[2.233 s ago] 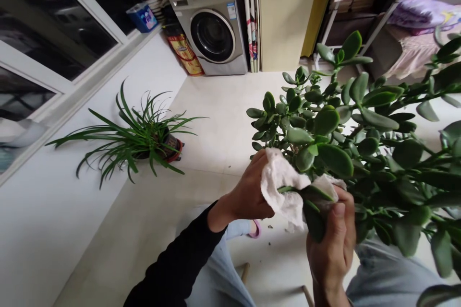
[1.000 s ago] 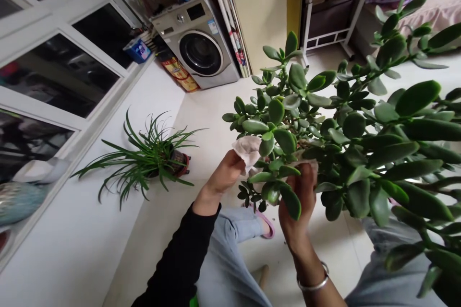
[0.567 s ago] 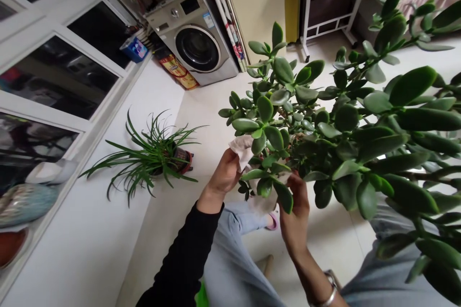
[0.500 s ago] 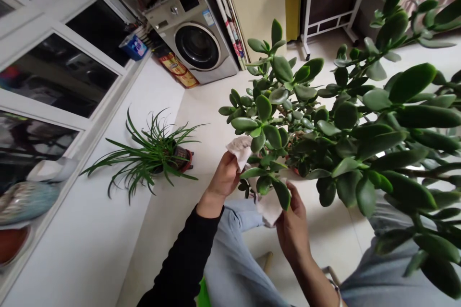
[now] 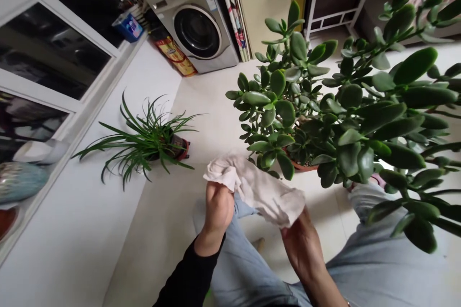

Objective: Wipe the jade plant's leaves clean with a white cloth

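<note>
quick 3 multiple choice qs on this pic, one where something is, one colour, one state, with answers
1. Where is the crumpled white cloth?
A. hanging on the window frame
B. held between the left hand and the right hand
C. lying on the floor

2. What colour is the pot of the jade plant?
A. blue
B. white
C. terracotta orange

3. What state is the door of the front-loading washing machine in?
A. shut
B. wide open
C. taken off

1: B, the cloth stretches from one hand to the other.
2: C, an orange-brown rim shows under the leaves.
3: A, the round door sits closed in the machine's front.
</note>
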### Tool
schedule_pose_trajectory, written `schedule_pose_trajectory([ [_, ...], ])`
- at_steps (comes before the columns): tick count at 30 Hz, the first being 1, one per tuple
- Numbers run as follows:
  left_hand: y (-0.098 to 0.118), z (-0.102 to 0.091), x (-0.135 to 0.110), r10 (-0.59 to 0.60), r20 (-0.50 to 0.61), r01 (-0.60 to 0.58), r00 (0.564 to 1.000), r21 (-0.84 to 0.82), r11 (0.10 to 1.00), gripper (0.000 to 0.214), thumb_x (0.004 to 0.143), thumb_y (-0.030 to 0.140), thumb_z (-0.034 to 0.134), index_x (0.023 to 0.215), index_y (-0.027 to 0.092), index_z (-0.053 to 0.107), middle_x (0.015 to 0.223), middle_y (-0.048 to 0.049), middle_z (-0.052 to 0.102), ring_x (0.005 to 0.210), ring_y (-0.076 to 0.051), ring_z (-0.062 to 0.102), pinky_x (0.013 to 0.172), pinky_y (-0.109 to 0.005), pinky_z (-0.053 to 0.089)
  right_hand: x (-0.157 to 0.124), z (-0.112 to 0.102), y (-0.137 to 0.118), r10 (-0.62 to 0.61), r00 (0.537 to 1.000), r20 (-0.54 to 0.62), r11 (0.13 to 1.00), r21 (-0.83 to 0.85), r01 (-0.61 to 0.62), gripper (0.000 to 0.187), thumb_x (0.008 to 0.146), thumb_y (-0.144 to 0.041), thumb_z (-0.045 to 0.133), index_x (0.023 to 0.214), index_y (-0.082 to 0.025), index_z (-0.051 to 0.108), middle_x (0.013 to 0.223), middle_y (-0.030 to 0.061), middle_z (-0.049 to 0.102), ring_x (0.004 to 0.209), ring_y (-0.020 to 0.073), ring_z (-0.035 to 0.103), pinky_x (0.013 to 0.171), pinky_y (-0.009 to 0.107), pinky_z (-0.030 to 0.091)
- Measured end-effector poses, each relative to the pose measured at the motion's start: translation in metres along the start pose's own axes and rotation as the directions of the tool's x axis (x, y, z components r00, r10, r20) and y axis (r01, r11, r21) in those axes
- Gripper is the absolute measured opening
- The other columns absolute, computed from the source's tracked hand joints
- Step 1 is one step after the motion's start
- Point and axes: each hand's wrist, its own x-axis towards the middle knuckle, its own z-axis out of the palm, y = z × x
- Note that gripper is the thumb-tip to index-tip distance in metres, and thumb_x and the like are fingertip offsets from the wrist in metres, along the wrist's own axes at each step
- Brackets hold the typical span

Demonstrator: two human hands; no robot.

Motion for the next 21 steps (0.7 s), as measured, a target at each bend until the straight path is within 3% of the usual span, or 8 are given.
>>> schedule_pose_trajectory([
  [3,0.004,0.01,0.006,0.003,-0.026,-0.004,1.0,-0.05,0.999,0.043,0.058,0.04,0.096,0.091,0.025,0.072,0.086,0.0014,0.077,0.083,-0.014,0.073,0.077,-0.024,0.058,0.003,0.007,-0.005,-0.204,0.977,-0.067,0.972,-0.135,0.194,0.059,0.091,-0.045,0.078,0.146,-0.036,0.058,0.149,0.0046,0.066,0.127,0.0231,0.069,0.106,0.042,0.059],
  [7,0.008,0.032,0.032,-0.032,0.183,0.034,0.983,-0.007,0.999,0.032,0.063,0.035,0.09,0.086,0.023,0.071,0.08,0.0001,0.075,0.086,-0.019,0.074,0.082,-0.03,0.059,0.027,0.033,-0.018,-0.487,0.874,0.014,0.844,-0.249,0.474,0.06,0.089,-0.042,0.078,0.145,-0.033,0.058,0.148,0.0054,0.064,0.128,0.0198,0.065,0.102,0.034,0.057],
  [11,0.006,0.045,0.07,-0.062,0.427,0.041,0.902,0.058,0.997,0.028,0.066,0.032,0.085,0.087,0.021,0.072,0.086,-0.0026,0.077,0.097,-0.023,0.074,0.091,-0.034,0.058,0.053,0.057,-0.027,-0.545,0.834,0.088,0.732,-0.434,0.524,0.058,0.086,-0.049,0.075,0.134,-0.02,0.061,0.134,0.0143,0.069,0.11,0.0249,0.069,0.09,0.04,0.059],
  [15,0.001,0.045,0.1,-0.122,0.554,-0.068,0.823,0.31,0.948,0.024,0.066,0.024,0.079,0.089,0.017,0.074,0.094,-0.0046,0.079,0.1,-0.024,0.073,0.094,-0.034,0.056,0.068,0.067,-0.029,-0.64,0.758,0.127,0.584,-0.561,0.587,0.048,0.084,-0.048,0.073,0.12,-0.018,0.066,0.118,0.0127,0.074,0.109,0.0273,0.069,0.095,0.044,0.056],
  [18,-0.002,0.049,0.111,-0.13,0.581,-0.118,0.803,0.37,0.922,0.031,0.07,0.032,0.082,0.096,0.016,0.076,0.098,-0.0069,0.08,0.099,-0.025,0.073,0.093,-0.038,0.057,0.074,0.071,-0.028,-0.747,0.66,0.081,0.525,-0.536,0.661,0.041,0.087,-0.041,0.071,0.121,-0.02,0.065,0.12,0.0109,0.074,0.112,0.0251,0.069,0.101,0.044,0.054],
  [21,-0.004,0.057,0.112,-0.003,0.645,-0.203,0.764,0.244,0.948,0.044,0.071,0.042,0.088,0.105,0.017,0.077,0.107,-0.0097,0.081,0.109,-0.027,0.073,0.104,-0.042,0.055,0.076,0.077,-0.026,-0.856,0.516,0.03,0.434,-0.498,0.75,0.044,0.088,-0.039,0.07,0.127,-0.021,0.06,0.126,0.0113,0.072,0.112,0.0233,0.069,0.103,0.044,0.054],
])
